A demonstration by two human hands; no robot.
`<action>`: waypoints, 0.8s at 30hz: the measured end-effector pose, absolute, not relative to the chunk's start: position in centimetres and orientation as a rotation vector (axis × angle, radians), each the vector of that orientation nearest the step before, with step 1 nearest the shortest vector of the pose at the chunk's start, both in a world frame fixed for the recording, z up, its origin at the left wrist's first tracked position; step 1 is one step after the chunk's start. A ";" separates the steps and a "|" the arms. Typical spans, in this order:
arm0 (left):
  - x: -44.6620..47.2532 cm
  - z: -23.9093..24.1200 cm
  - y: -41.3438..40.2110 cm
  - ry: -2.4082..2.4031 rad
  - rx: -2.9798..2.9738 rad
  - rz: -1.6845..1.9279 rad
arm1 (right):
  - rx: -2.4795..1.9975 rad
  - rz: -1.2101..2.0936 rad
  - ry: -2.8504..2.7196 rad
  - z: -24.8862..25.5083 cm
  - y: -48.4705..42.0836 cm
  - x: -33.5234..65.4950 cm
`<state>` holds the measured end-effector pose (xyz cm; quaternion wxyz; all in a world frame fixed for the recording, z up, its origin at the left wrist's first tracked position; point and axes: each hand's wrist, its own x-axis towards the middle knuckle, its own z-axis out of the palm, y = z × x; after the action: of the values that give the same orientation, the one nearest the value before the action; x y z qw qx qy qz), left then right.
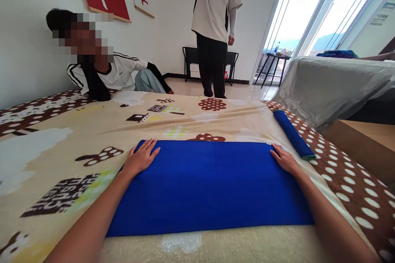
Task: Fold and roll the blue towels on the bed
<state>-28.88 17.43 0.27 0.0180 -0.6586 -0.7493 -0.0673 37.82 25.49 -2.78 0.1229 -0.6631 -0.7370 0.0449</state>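
Observation:
A blue cloth (212,185), looking like a towel, lies flat as a wide rectangle on the patterned blanket in front of me. My left hand (141,158) rests on its far left corner, palm down with the fingers stretched out. At the far right corner, my right hand (285,159) lies flat along the edge, fingers extended. A small pale tag shows by the right fingertips. Beyond my right hand, a rolled blue cloth (293,133) with a greenish edge at its near end lies on the blanket's dotted border.
The patterned blanket (92,131) covers a bed-like surface. One person (120,72) leans on its far left; another (214,20) stands beyond the far edge. A cardboard box (354,139) and a plastic-covered piece of furniture (333,82) stand at right. A black stool (274,65) is near the window.

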 end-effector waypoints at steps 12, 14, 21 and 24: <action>-30.0 -0.5 16.9 -2.386 -1.809 -0.308 | -2.151 -0.029 -1.980 -3.7 26.2 37.5; -30.4 -0.3 16.6 -2.390 -1.836 -0.303 | -2.129 0.006 -2.011 -3.4 25.4 37.9; -25.9 1.7 15.7 -2.287 -1.826 -0.374 | -2.080 -0.129 -1.925 -0.9 23.5 34.0; -17.7 2.0 17.3 -2.109 -2.095 -0.389 | -1.836 -0.118 -2.127 -0.7 23.3 25.5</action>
<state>-17.73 17.26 1.99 0.0715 -0.6970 -0.7017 -0.1295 25.49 23.25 -0.69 0.1641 -0.6441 -0.7460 -0.0412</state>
